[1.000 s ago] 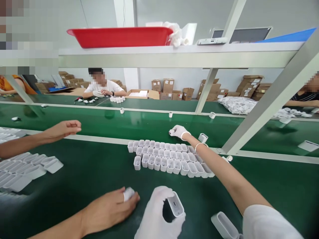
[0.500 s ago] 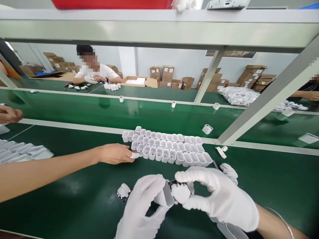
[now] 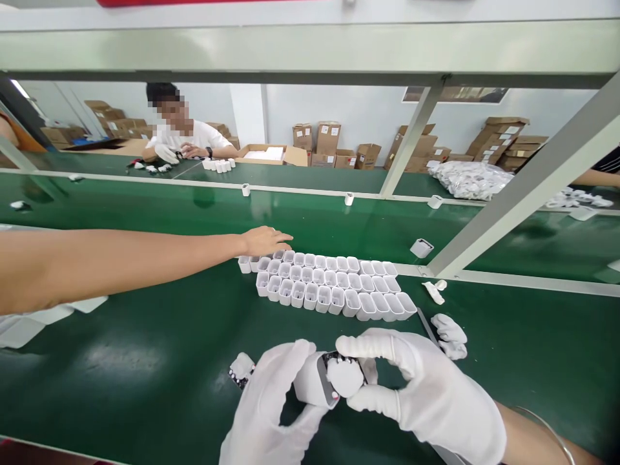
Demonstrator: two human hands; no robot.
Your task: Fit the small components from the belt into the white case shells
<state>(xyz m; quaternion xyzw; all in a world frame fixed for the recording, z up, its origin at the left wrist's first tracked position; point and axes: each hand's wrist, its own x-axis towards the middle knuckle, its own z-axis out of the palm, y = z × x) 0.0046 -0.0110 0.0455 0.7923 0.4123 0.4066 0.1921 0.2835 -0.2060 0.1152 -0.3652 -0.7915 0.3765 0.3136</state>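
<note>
My left hand (image 3: 268, 407), in a white glove, is closed around a small white plastic shell (image 3: 307, 387) low in the middle of the view. My right hand (image 3: 429, 394), also gloved, pinches a white insert with a dark circuit board (image 3: 345, 376) against the shell's open end. Beyond my hands, rows of several open white shells (image 3: 334, 290) stand on the green belt. A co-worker's bare arm reaches in from the left, and that hand (image 3: 265, 240) touches the back left corner of the rows.
A small white and black part (image 3: 241, 369) lies left of my hands. A crumpled white glove (image 3: 450, 336) and a white strip (image 3: 431, 292) lie to the right. A single shell (image 3: 421, 247) sits on the far conveyor. Slanted frame posts (image 3: 523, 194) rise at right. People work beyond.
My right hand came back from the far belt and joined my left at the shell. The co-worker's hand moved from the near belt to the rows' back left corner.
</note>
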